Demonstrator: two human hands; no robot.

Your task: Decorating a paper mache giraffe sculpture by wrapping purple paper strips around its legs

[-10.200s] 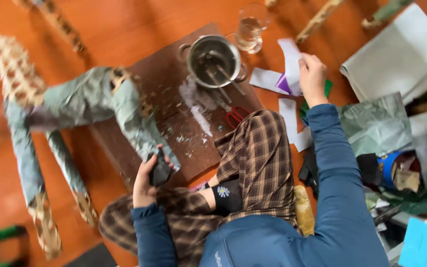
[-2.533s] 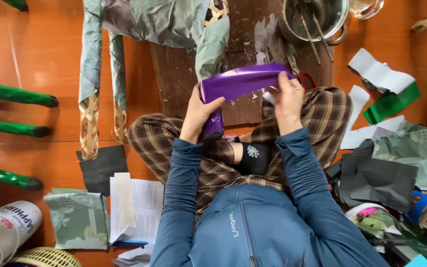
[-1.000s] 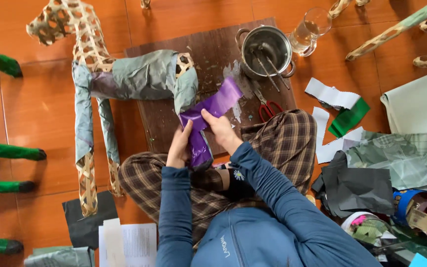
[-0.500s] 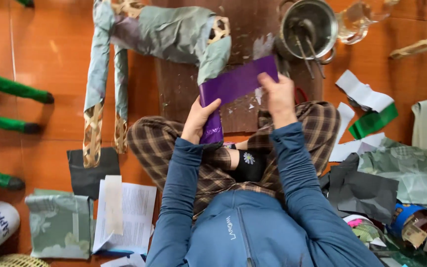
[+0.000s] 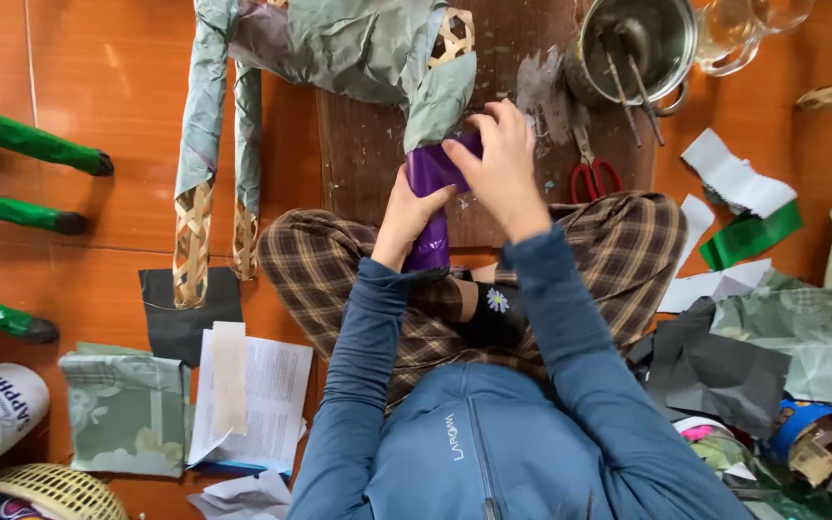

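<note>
Orange floor: brown board, paper scraps, scissors

home craft floor | wooden floor | paper scraps | scissors | glue pot

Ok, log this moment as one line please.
left hand: grips purple paper | right hand: presses paper onto woven leg | scissors: on board

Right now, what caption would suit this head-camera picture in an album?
Both hands, left and right, wrap purple paper around a woven animal figure's leg.
</note>
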